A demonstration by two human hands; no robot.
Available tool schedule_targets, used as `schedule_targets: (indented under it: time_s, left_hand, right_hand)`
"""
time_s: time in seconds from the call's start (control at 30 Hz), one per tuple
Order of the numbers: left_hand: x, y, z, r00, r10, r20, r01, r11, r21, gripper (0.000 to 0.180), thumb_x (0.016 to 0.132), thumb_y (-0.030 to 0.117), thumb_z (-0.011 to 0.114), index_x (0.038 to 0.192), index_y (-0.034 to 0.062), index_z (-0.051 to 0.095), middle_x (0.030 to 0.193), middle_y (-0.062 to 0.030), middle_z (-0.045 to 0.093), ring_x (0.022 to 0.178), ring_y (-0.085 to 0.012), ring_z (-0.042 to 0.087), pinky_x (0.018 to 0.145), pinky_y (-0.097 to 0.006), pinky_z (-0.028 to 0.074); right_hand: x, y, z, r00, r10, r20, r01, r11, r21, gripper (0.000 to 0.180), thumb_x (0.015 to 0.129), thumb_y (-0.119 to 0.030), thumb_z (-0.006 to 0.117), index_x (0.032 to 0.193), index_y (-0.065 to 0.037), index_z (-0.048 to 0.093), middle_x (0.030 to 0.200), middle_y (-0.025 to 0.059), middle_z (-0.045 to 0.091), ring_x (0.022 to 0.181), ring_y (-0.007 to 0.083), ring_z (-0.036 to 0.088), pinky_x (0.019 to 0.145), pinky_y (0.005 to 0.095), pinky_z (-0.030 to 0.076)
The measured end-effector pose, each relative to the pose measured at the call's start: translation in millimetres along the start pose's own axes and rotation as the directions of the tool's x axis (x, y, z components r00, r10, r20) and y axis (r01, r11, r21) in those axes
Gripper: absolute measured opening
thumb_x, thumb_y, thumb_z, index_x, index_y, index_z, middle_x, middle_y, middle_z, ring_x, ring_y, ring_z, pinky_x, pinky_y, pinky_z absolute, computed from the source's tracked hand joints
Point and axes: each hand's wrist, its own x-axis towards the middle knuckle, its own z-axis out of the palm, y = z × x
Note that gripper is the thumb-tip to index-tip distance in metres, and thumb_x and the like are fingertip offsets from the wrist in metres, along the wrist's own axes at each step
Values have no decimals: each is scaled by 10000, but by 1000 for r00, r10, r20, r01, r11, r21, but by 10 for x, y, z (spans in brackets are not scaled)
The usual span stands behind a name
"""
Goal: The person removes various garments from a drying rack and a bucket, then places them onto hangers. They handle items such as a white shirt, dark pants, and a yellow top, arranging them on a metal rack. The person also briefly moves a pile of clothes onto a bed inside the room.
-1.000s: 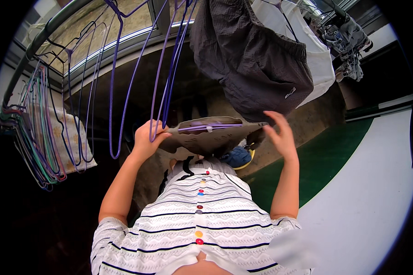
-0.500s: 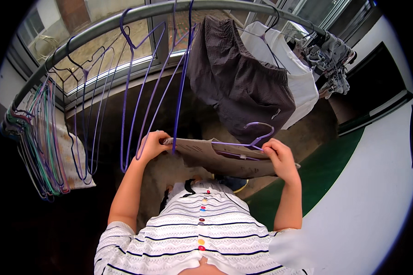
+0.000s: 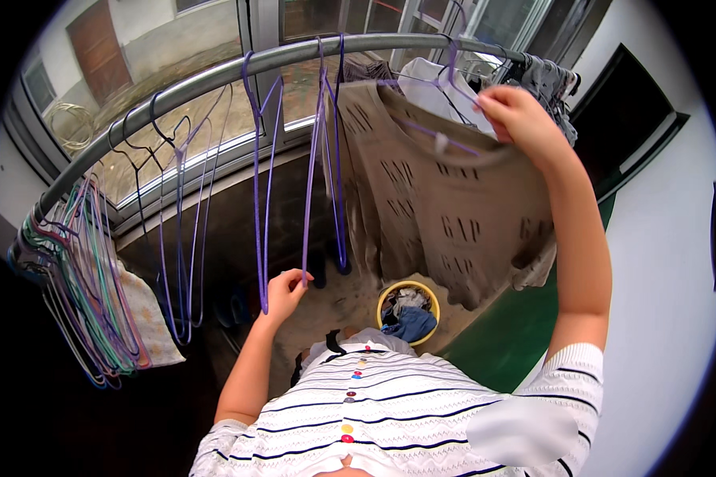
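Grey-brown shirt (image 3: 445, 207) (dark printed lettering), purple hangers (image 3: 262, 199), yellow basket (image 3: 386, 296).

Right hand (image 3: 521, 119) now raised to the rail (image 3: 215, 75), lifting the brown shirt (image 3: 445, 199) on its purple hanger (image 3: 437, 119); left hand (image 3: 285, 290) has let go, dropped low.
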Motion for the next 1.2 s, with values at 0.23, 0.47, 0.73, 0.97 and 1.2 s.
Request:
schedule_targets:
  time_s: [0.23,0.47,0.73,0.97,1.2]
  left_hand:
    - [-248,232,247,986,-31,161,38,998,-41,655,881,53,633,1438,106,292,1173,-106,564,778,-176,668,701,-299,515]
    - [-71,306,801,870,-70,488,68,997,22,363,941,22,560,1152,32,266,862,-94,617,782,-154,630,756,-281,497]
    - [238,294,1798,737,-54,674,-375,797,474,458,800,212,759,988,71,366,1120,-153,459,991,-327,514,782,-404,436]
    - [352,-365,3047,526,-338,781,-228,828,512,367,850,246,703,1169,144,554,977,-101,587,940,-250,571,946,-468,338]
    - [155,-1599,4011,323,-541,777,-71,804,590,372,896,171,610,1262,171,545,782,21,693,803,-152,685,856,-386,407]
  right_hand:
    - [543,335,579,990,110,90,-135,930,342,230,900,-19,564,1106,83,575,692,-6,472,610,88,422,572,253,401]
    - [423,884,901,988,-155,9,152,977,149,459,885,-112,634,1315,26,545,952,89,669,853,148,628,788,285,507]
    - [-1397,2688,-154,953,-156,261,-83,690,719,263,936,-140,609,1149,7,661,1074,111,681,1001,195,658,878,320,539]
    - [-3268,6686,2833,533,843,-74,-510,390,767,671,886,-232,687,1478,-155,380,1357,120,516,1129,221,569,846,377,506]
    - [-3677,7697,4557,175,942,285,-796,-35,604,910,840,-270,733,1557,-212,175,1539,270,184,1408,407,273,1131,415,307]
